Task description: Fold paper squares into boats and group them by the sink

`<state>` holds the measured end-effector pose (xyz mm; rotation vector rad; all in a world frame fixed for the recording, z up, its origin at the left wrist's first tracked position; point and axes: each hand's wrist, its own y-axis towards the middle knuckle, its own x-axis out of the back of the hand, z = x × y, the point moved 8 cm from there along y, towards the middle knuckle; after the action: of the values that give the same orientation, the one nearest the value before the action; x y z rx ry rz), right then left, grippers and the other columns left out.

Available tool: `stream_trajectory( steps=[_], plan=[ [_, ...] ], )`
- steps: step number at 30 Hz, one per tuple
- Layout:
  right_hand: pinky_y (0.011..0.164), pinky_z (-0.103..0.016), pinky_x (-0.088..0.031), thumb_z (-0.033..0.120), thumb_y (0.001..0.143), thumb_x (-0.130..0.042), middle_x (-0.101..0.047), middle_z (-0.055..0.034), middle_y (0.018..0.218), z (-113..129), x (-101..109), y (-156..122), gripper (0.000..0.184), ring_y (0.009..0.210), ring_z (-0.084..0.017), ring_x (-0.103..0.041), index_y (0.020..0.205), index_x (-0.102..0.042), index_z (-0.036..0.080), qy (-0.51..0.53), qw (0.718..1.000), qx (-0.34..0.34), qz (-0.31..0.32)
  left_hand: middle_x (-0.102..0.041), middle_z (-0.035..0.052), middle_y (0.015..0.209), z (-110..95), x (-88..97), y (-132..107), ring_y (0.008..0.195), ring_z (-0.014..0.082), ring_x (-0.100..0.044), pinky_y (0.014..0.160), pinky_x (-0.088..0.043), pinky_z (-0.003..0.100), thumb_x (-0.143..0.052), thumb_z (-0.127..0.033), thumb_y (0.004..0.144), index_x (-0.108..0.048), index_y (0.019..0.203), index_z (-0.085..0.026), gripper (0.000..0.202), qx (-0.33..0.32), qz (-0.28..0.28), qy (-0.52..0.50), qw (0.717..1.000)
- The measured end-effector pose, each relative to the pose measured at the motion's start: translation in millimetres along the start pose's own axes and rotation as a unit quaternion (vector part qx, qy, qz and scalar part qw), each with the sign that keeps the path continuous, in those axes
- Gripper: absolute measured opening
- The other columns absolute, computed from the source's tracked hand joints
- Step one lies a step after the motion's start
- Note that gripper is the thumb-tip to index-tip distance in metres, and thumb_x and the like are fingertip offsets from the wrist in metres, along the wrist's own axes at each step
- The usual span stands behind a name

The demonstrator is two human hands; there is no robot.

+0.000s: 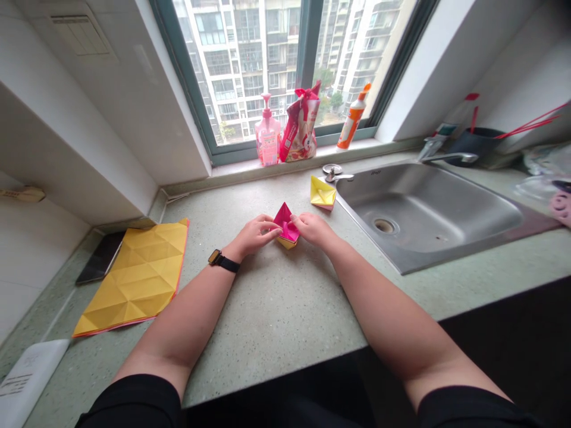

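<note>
A small folded paper boat (285,229), magenta inside with yellow at its lower front edge, sits on the speckled green counter (276,303). My left hand (256,233) grips its left side, thumb and fingers at the rim. On the other side my right hand (313,229) pinches the boat's right wall, with the thumb up by the inner edge. The fingertips partly hide both sides. Behind my right hand, beside the sink, stands a second folded paper boat (323,192), yellow inside with a pinkish underside.
Creased yellow paper sheets (143,273) lie at left, partly over a dark flat device (100,257). A steel sink (428,208) is set in at right. On the sill stand a pink pump bottle (267,137), a red bag (301,128) and an orange-white bottle (352,122).
</note>
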<state>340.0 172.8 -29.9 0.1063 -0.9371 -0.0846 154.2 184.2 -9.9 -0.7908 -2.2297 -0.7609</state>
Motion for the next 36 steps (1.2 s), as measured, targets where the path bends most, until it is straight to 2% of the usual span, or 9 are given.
stream_trajectory(
  steps=[4,7,11,15,19,23,27,32,36],
  plan=[
    [0.088,-0.037,-0.052,0.048,0.115,-0.045,-0.080,-0.0129,0.096,0.3,-0.7,1.9,0.052,0.096,-0.028,-0.074,0.095,-0.086,0.023,0.016,1.000,0.008,0.000,-0.072,0.0091,0.135,-6.2,-6.8,-2.3,0.125,0.0325,-0.067,0.116,-0.051,0.057,-0.088,-0.051,0.092,-0.086,0.120,-0.033,0.033,-0.037,0.033,0.111,0.993],
    [0.089,-0.035,-0.053,0.053,0.115,-0.045,-0.080,-0.0125,0.099,1.1,-3.5,-0.2,0.056,0.095,-0.026,-0.074,0.092,-0.086,0.023,0.032,0.999,0.007,0.018,-0.072,0.0112,0.134,-6.7,-12.2,-3.0,0.124,0.0344,-0.066,0.113,-0.052,0.061,-0.088,-0.047,0.092,-0.086,0.121,-0.034,0.032,-0.046,0.036,0.170,0.984],
    [0.085,-0.035,-0.053,0.062,0.112,-0.047,-0.080,-0.0147,0.099,-3.8,-0.8,-4.4,0.059,0.094,-0.027,-0.074,0.090,-0.081,0.020,0.035,0.999,-0.030,0.014,-0.072,0.0095,0.133,-7.2,-13.6,-3.2,0.118,0.0308,-0.069,0.109,-0.056,0.059,-0.083,-0.038,0.098,-0.086,0.120,-0.036,0.023,-0.069,0.018,0.190,0.979],
    [0.081,-0.036,-0.052,0.066,0.111,-0.047,-0.080,-0.0155,0.092,-4.6,4.7,-5.3,0.062,0.089,-0.028,-0.074,0.085,-0.080,0.020,0.035,0.999,-0.040,0.003,-0.073,0.0076,0.135,-5.6,-8.7,-3.5,0.100,0.0212,-0.074,0.101,-0.063,0.049,-0.083,-0.027,0.098,-0.086,0.119,-0.033,0.022,-0.090,-0.025,0.150,0.984],
    [0.082,-0.038,-0.053,0.067,0.112,-0.042,-0.079,-0.0147,0.085,-2.1,13.6,-3.6,0.068,0.085,-0.029,-0.075,0.078,-0.079,0.021,0.042,0.998,-0.045,-0.008,-0.076,0.0065,0.128,-3.9,-4.5,-4.3,0.105,0.0207,-0.077,0.101,-0.065,0.044,-0.083,-0.023,0.098,-0.087,0.110,-0.030,0.014,-0.096,-0.073,0.116,0.986],
    [0.096,-0.041,-0.053,0.063,0.115,-0.029,-0.080,-0.0127,0.098,7.1,48.0,-6.5,0.075,0.098,-0.028,-0.075,0.082,-0.082,0.022,0.086,0.987,0.005,-0.137,-0.080,0.0062,0.121,-7.8,0.7,-0.6,0.105,0.0206,-0.079,0.099,-0.067,0.041,-0.079,-0.023,0.102,-0.086,0.108,-0.028,0.011,-0.107,-0.112,0.089,0.984],
    [0.101,-0.043,-0.053,0.061,0.115,-0.025,-0.079,-0.0120,0.107,-1.6,92.3,-21.0,0.071,0.105,-0.028,-0.072,0.099,-0.082,0.022,0.165,0.927,0.041,-0.333,-0.082,0.0078,0.120,-13.6,10.6,12.8,0.107,0.0221,-0.079,0.099,-0.066,0.044,-0.075,-0.027,0.105,-0.086,0.109,-0.028,0.012,-0.113,-0.130,0.094,0.981],
    [0.109,-0.046,-0.051,0.050,0.115,-0.027,-0.073,-0.0147,0.115,-49.7,118.7,-25.4,0.057,0.112,-0.028,-0.069,0.109,-0.075,0.020,0.233,0.847,-0.009,-0.479,-0.081,0.0086,0.126,-17.0,25.3,40.5,0.115,0.0249,-0.078,0.107,-0.063,0.049,-0.076,-0.029,0.104,-0.086,0.113,-0.029,0.013,-0.090,-0.166,0.095,0.977],
    [0.101,-0.043,-0.056,0.048,0.114,-0.025,-0.072,-0.0121,0.111,-94.3,118.2,-19.8,0.050,0.105,-0.026,-0.070,0.115,-0.068,0.021,0.294,0.798,-0.116,-0.513,-0.081,0.0070,0.124,-9.0,21.9,67.7,0.114,0.0249,-0.077,0.109,-0.062,0.047,-0.081,-0.026,0.100,-0.087,0.108,-0.029,0.011,-0.028,-0.183,0.070,0.980]
  ],
)
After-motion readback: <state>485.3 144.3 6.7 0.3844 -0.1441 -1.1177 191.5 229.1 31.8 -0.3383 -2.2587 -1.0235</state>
